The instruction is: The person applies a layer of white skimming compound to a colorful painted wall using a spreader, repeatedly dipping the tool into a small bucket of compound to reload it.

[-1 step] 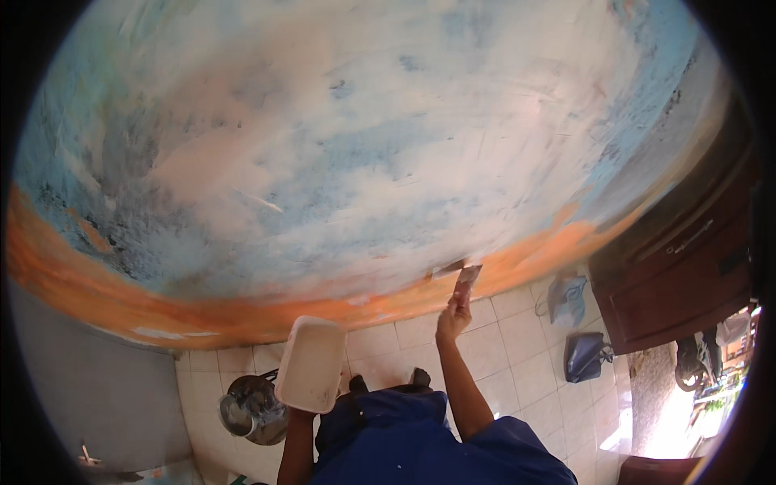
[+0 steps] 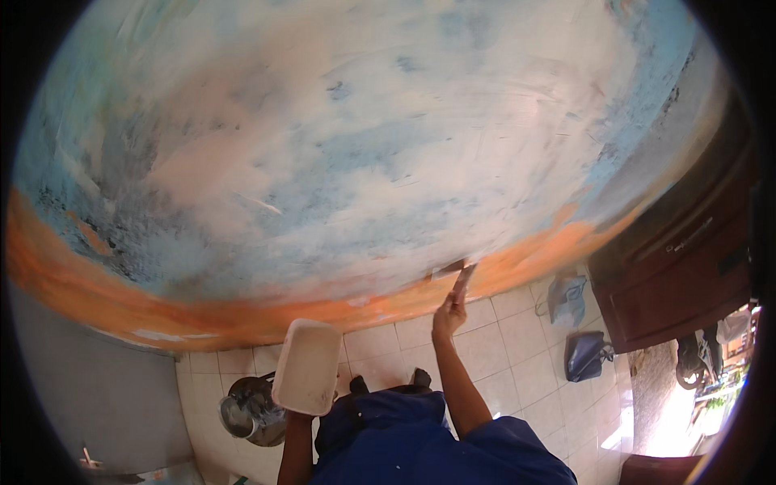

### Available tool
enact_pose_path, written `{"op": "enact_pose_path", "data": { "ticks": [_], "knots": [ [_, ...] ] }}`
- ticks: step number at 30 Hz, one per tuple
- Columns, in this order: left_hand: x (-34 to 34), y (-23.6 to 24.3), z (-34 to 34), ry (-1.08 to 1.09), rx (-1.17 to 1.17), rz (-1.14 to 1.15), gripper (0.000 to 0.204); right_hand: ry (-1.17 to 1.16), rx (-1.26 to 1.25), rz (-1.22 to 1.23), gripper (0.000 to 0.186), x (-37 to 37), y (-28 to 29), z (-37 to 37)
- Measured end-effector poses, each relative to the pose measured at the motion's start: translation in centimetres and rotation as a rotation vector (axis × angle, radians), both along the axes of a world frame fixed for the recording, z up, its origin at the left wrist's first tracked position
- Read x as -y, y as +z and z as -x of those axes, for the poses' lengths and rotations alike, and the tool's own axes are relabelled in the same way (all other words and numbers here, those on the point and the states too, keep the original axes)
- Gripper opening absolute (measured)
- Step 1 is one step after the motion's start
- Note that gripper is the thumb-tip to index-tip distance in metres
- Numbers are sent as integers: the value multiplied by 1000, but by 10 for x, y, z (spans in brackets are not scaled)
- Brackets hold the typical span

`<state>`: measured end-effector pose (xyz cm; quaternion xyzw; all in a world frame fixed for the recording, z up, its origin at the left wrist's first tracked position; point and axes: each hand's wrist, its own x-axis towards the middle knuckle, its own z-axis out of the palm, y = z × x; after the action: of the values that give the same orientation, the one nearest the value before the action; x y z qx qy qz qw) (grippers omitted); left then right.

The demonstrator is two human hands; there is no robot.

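Note:
A wide wall (image 2: 380, 153), patchy with white putty over blue, has an orange band (image 2: 517, 257) along its foot. Low on it, a putty knife (image 2: 464, 278) meets the surface near the upper edge of that band. My right hand (image 2: 449, 315) is closed round the knife's handle. A pale rectangular tray (image 2: 308, 365), smeared inside with whitish material, is held up in front of me on the left. Beneath it is my left hand (image 2: 300, 418), supporting it from below; most of its fingers are hidden by the tray.
On the tiled floor (image 2: 517, 356), a round metal container (image 2: 239, 415) with other items stands at the left. Two bags, one light blue plastic (image 2: 567, 301) and one dark blue (image 2: 584, 356), lie at the right. Beyond them are a dark red door (image 2: 679, 279) and a bright doorway.
My right hand has shifted slightly left, and the putty knife has turned to show a narrower side. The tray has dipped a little toward me.

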<state>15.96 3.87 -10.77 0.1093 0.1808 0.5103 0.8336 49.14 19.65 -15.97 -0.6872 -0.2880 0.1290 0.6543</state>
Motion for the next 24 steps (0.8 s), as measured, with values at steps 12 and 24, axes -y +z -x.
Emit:
{"op": "enact_pose_path", "data": {
  "ticks": [12,24],
  "knots": [
    [2,4,33,54,392,-36,76,276,240,52,53,19,35,149],
    [5,5,35,49,453,-51,74,-93,259,256,44,-22,0,17]
  ]
}}
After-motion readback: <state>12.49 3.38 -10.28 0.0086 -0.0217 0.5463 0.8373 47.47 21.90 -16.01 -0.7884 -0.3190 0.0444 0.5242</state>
